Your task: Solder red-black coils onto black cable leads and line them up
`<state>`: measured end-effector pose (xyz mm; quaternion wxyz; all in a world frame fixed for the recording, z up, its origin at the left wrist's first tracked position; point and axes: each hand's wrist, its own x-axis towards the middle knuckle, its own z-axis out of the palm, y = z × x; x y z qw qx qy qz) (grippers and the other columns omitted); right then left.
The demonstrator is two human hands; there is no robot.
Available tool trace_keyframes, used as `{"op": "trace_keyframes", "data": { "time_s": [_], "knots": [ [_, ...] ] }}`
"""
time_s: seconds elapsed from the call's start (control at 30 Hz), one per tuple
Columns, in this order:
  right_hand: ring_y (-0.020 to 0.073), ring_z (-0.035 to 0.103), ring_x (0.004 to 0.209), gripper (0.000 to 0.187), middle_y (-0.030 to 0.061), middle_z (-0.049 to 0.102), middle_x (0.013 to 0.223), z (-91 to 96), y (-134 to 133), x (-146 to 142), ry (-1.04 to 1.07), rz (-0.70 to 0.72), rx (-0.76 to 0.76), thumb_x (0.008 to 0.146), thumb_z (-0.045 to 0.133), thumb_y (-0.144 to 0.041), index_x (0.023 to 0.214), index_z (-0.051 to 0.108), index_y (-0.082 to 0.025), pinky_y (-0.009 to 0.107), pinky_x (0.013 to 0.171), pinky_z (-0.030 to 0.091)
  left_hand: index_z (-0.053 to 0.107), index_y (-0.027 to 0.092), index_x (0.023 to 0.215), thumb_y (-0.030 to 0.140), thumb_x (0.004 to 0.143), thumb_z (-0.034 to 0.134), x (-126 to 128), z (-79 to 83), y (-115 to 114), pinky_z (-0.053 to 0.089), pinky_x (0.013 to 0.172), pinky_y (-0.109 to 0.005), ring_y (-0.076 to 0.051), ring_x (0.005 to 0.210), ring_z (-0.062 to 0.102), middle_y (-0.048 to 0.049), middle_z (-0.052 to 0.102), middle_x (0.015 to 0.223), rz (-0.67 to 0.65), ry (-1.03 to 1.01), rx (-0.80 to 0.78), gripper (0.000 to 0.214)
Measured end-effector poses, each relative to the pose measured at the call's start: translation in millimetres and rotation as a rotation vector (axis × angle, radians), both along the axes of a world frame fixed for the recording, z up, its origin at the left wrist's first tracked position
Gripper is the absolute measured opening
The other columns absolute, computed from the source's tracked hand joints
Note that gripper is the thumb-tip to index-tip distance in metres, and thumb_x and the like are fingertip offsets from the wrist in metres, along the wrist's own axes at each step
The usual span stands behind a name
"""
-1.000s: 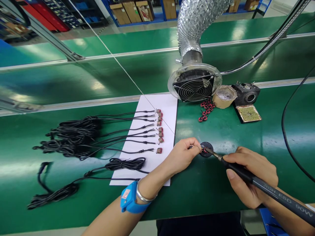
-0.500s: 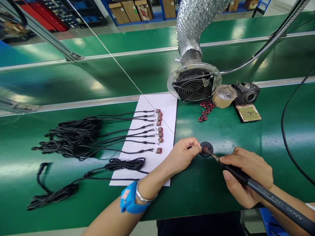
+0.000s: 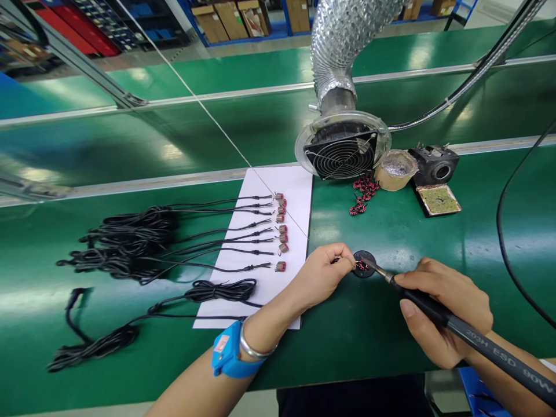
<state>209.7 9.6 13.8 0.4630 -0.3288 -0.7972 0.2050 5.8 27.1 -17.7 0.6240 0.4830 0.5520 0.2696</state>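
Observation:
My right hand (image 3: 447,313) is closed around a black soldering iron (image 3: 499,350), its metal tip pointing left at a small red-and-black coil ring (image 3: 362,264). That ring lies on a round black disc (image 3: 368,255) on the bench. At the disc's left edge, my left hand (image 3: 325,269) pinches what looks like the end of a black cable (image 3: 204,316), which runs under my wrist. A thin pale wire (image 3: 226,136) slants down from the upper left toward this hand; whether the fingers hold it too is hidden.
Several coil-tipped cables (image 3: 256,252) lie across a white sheet (image 3: 297,301) on the left. A fume fan (image 3: 343,153) hangs behind the disc. Loose red-black rings (image 3: 364,194), a tape roll (image 3: 395,174) and an iron stand with sponge (image 3: 439,200) sit at the back right.
My right hand has drawn the soldering iron slightly back to the right, so its tip is farther from the coil ring. My left hand has stayed in place.

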Motion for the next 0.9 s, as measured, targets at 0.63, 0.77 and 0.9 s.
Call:
{"op": "trace_keyframes", "data": {
  "time_s": [0.63, 0.77, 0.9],
  "knots": [
    [0.0129, 0.067, 0.079, 0.027, 0.0003, 0.071, 0.092, -10.8, 35, -21, -0.223, 0.241, -0.163, 0.089, 0.053, -0.006, 0.108, 0.062, -0.022, 0.024, 0.072, 0.054, 0.049, 0.019, 0.076, 0.040, 0.092, 0.047, -7, 0.4, -13, 0.032, 0.061, -0.026, -0.013, 0.065, 0.037, 0.0038, 0.041, 0.069, -0.103, -0.034, 0.118, 0.027],
    [0.0127, 0.064, 0.072, 0.027, 0.0001, 0.069, 0.085, -19.9, 32, -21, -0.241, 0.213, -0.049, 0.091, 0.050, -0.007, 0.111, 0.060, -0.022, 0.024, 0.070, 0.053, 0.051, 0.019, 0.081, 0.043, 0.096, 0.042, -8, 4.3, -17, 0.031, 0.058, -0.026, -0.013, 0.064, 0.037, 0.0042, 0.040, 0.069, -0.149, 0.042, 0.161, 0.030],
    [0.0134, 0.063, 0.074, 0.030, 0.0013, 0.068, 0.090, -20.6, 30, -20, -0.267, 0.180, -0.027, 0.091, 0.048, -0.006, 0.115, 0.056, -0.022, 0.025, 0.071, 0.053, 0.054, 0.020, 0.086, 0.038, 0.098, 0.040, -8, 10.7, -19, 0.033, 0.061, -0.027, -0.014, 0.067, 0.043, 0.0033, 0.046, 0.071, -0.174, 0.132, 0.216, 0.026]
  ]
}}
